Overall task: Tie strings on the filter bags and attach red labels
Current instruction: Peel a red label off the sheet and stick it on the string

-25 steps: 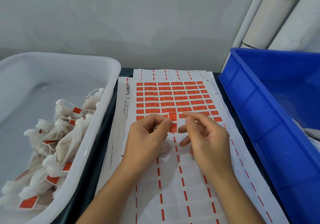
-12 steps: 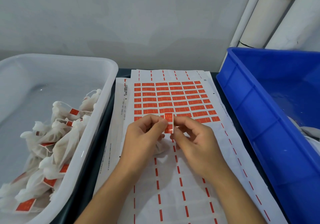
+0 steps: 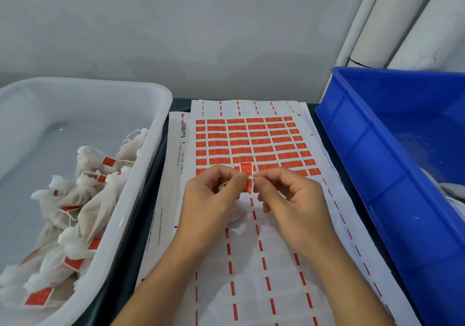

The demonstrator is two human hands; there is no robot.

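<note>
filter bags (image 3: pixel 75 200) in left tub (image 3: pixel 141 174); label sheet (image 3: pixel 251 144) centre

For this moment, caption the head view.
Both hands, left hand and right hand, pinch a red label above the label sheet.

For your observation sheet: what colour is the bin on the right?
Blue: the bin, clearest in the head view.

The label sheet (image 3: pixel 251 147) at frame centre carries, along its left margin, a small barcode (image 3: pixel 184 129) and below it a sideways printed code (image 3: pixel 180 159) that appears to read "1-1 0802-1600 14658-56", though the digits are not certain. Further down the same margin, lines of fine print (image 3: pixel 157 225) are too small to read. The red labels (image 3: pixel 261 141) on the sheet bear pale marks that cannot be made out.
</note>
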